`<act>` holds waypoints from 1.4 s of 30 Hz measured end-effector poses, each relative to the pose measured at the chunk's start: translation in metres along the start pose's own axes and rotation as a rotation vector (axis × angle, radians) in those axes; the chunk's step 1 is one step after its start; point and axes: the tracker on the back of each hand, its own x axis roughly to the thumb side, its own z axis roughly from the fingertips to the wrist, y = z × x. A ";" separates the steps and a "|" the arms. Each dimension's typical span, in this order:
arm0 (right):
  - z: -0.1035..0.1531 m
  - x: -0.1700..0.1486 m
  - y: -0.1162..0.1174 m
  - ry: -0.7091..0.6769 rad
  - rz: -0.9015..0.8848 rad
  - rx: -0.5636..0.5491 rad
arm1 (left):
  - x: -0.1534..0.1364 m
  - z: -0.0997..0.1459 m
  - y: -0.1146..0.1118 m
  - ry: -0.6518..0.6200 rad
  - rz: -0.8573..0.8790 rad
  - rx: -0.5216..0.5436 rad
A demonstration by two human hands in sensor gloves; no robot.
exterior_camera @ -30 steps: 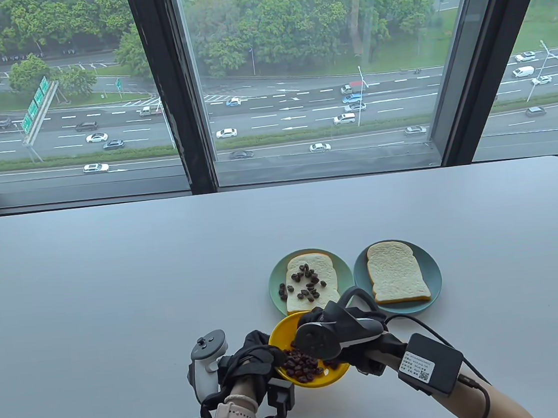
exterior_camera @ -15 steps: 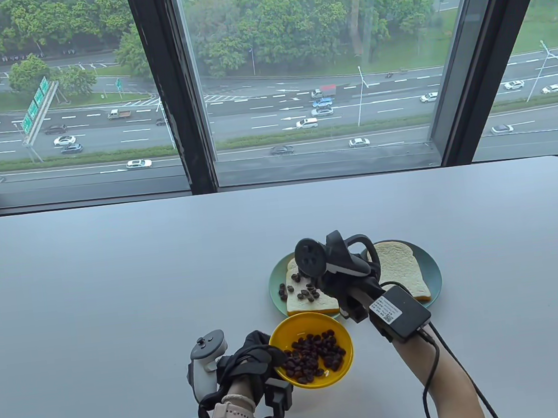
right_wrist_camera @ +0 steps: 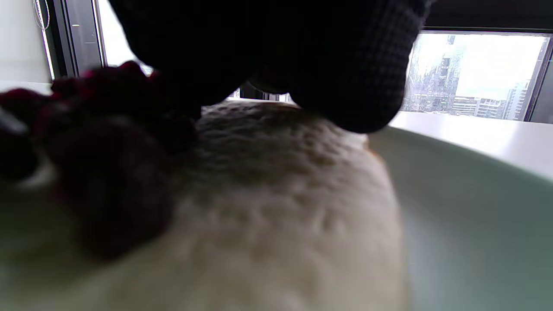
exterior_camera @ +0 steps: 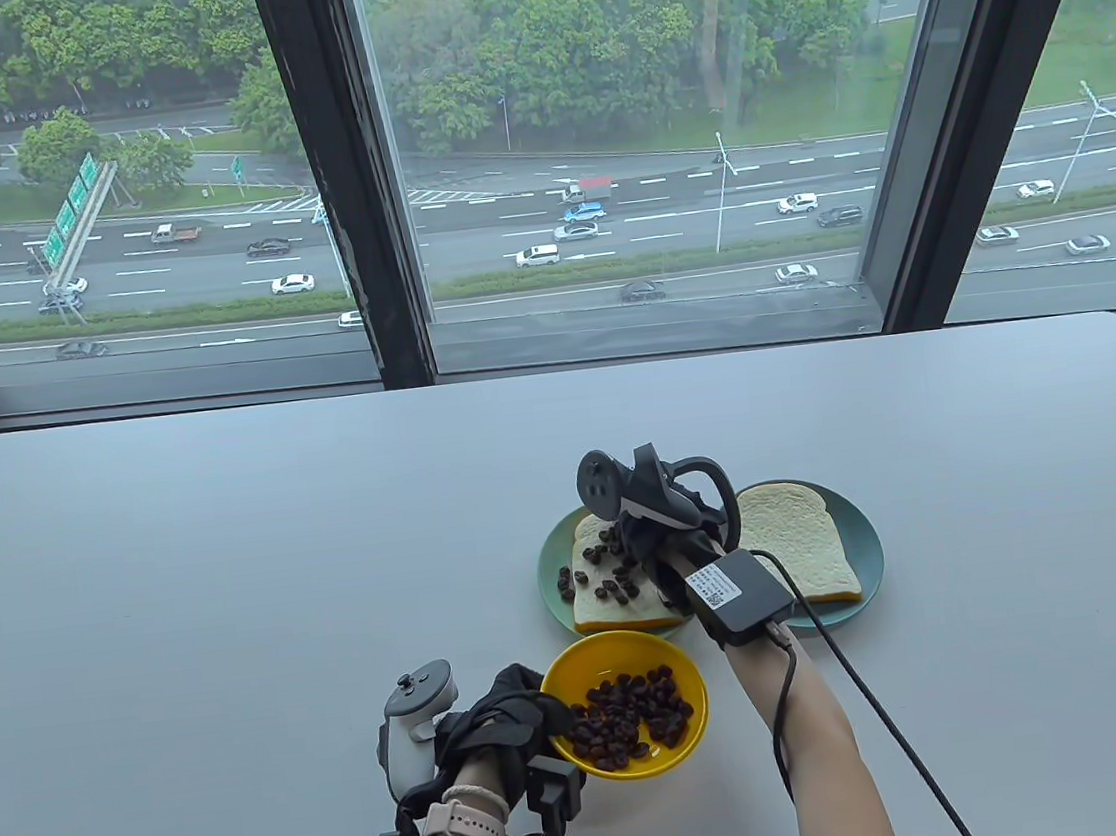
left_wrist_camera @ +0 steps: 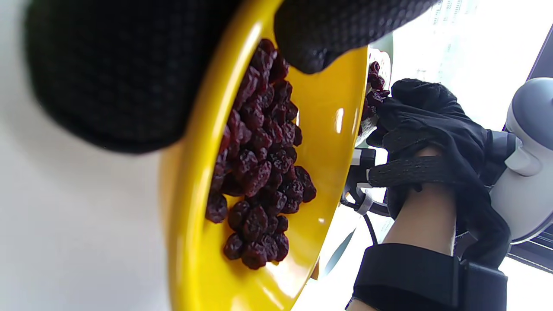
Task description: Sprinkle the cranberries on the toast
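My left hand (exterior_camera: 512, 720) grips the rim of a yellow bowl (exterior_camera: 596, 660) of dried cranberries (exterior_camera: 632, 716), thumb inside the rim (left_wrist_camera: 319, 34). The bowl (left_wrist_camera: 328, 142) is tilted up off the table. My right hand (exterior_camera: 647, 539) hangs fingers-down on the left toast (exterior_camera: 595, 613), which carries scattered cranberries (exterior_camera: 601, 574). Its bunched fingertips (left_wrist_camera: 384, 103) pinch cranberries at the toast. The right wrist view shows the fingers (right_wrist_camera: 302, 65) just above the toast (right_wrist_camera: 281, 207) beside cranberries (right_wrist_camera: 108, 172). A second toast (exterior_camera: 799, 546) is bare.
Each toast lies on its own teal plate, the left plate (exterior_camera: 547, 570) and the right plate (exterior_camera: 869, 544), side by side right of centre. The grey table (exterior_camera: 234, 576) ends at a window ledge behind. A cable runs from my right wrist.
My right hand left the bowl, moved up over the left toast, then dropped its fingers onto it. The left hand and bowl have stayed almost still.
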 end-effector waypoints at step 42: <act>0.188 0.037 -0.032 -0.610 0.083 0.384 | 0.011 0.014 -0.016 -0.095 -0.027 0.047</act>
